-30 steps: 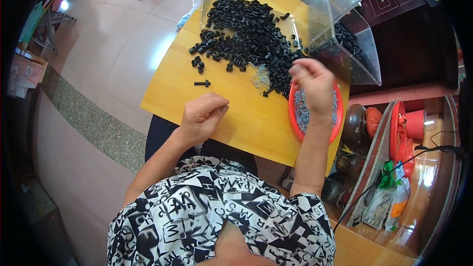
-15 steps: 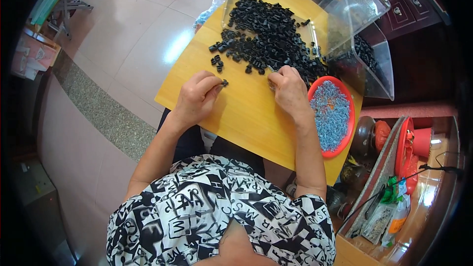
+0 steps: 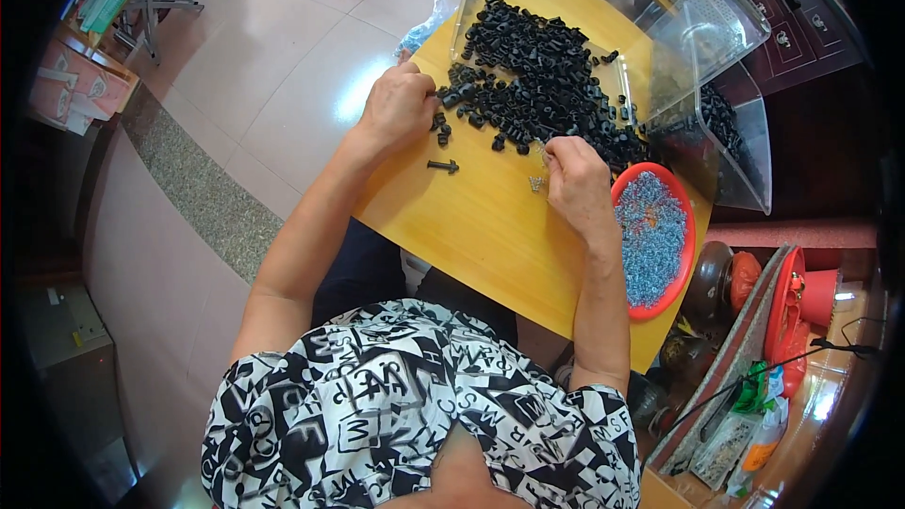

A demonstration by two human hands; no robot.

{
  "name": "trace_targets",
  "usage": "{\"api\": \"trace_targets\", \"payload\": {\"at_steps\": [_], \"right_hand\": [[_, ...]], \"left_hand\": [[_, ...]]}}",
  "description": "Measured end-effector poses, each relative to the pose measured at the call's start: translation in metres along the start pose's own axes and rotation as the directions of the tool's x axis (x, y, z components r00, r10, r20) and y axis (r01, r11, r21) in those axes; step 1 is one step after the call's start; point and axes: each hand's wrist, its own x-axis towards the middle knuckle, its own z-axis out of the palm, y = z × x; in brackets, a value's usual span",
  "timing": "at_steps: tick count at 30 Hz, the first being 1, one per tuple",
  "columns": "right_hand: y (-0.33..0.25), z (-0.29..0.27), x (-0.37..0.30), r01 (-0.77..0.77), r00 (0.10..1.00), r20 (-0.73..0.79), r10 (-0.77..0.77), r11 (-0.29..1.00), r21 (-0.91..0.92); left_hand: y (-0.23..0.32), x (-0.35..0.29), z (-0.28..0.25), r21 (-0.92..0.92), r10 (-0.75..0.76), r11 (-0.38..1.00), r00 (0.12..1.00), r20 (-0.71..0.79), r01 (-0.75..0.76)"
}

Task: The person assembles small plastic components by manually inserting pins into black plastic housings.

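Note:
My left hand [image 3: 398, 106] is at the left edge of a heap of small black plastic parts [image 3: 542, 66], its fingers curled in by the outermost pieces. Whatever sits between those fingertips is hidden. On the wooden table, just nearer to me, lies a slim black rod-shaped part [image 3: 443, 167] with a wider end. My right hand [image 3: 578, 179] is closed in a pinch at the heap's near right side, with small silvery screws at its fingertips. A little cluster of screws [image 3: 536, 184] shows just below those fingers. Beside that wrist stands a red bowl [image 3: 693, 236] of bluish-silver screws.
A clear plastic bin [image 3: 754, 155] holding more black parts stands at the table's right, with another clear box [image 3: 702, 0] tipped by it. To the lower right, a shelf [image 3: 820, 396] carries jars, red containers and packets. Dark drawers [image 3: 801, 28] stand behind.
My left hand has moved away and left to the heap's edge. The black part it held now lies on the table. My right hand stays near the heap; screws show below it.

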Motion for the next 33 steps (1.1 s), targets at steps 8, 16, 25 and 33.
{"api": "trace_targets", "payload": {"at_steps": [8, 16, 25, 33], "right_hand": [[-0.033, -0.011, -0.011, -0.493, 0.869, 0.246, 0.429, 0.717, 0.492], [-0.063, -0.001, -0.016, -0.164, 0.986, 0.119, 0.121, 0.861, 0.481], [-0.071, 0.009, -0.018, 0.199, 0.978, 0.047, -0.205, 0.974, 0.106], [-0.077, 0.012, -0.018, 0.252, 0.967, 0.027, -0.252, 0.968, 0.006]], "left_hand": [[0.035, -0.028, -0.015, -0.479, -0.036, 0.878, 0.998, -0.047, 0.009], [0.076, -0.091, -0.007, -0.729, -0.116, 0.661, 0.984, 0.139, 0.181], [0.075, -0.092, 0.001, -0.682, -0.023, 0.73, 0.999, 0.025, 0.034], [0.074, -0.095, 0.007, -0.663, -0.042, 0.748, 0.996, -0.074, -0.017]]}}
